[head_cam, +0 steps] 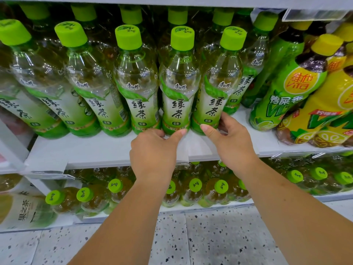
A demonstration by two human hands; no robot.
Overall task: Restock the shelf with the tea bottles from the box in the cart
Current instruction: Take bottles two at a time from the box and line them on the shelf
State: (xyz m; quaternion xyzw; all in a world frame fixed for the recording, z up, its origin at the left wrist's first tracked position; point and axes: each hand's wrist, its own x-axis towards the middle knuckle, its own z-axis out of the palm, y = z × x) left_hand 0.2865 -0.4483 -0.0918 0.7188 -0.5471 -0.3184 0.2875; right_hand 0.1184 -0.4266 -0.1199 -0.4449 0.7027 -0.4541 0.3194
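Green tea bottles with lime caps stand in a row along the white shelf (95, 150). My left hand (152, 150) grips the base of one bottle (178, 96), thumb across its front. Next to it on the right, another bottle (219, 92) is held at its base by my right hand (229, 138), fingers round its right side and thumb in front. Both bottles stand upright at the front of the row. More of the same bottles fill the rows behind. The cart and box are out of view.
Yellow-capped lemon tea bottles (298, 88) crowd the shelf's right end. A lower shelf holds several green-capped bottles (194, 185). A clear price-tag holder (313, 15) hangs at the upper right. Speckled floor (191, 241) lies below.
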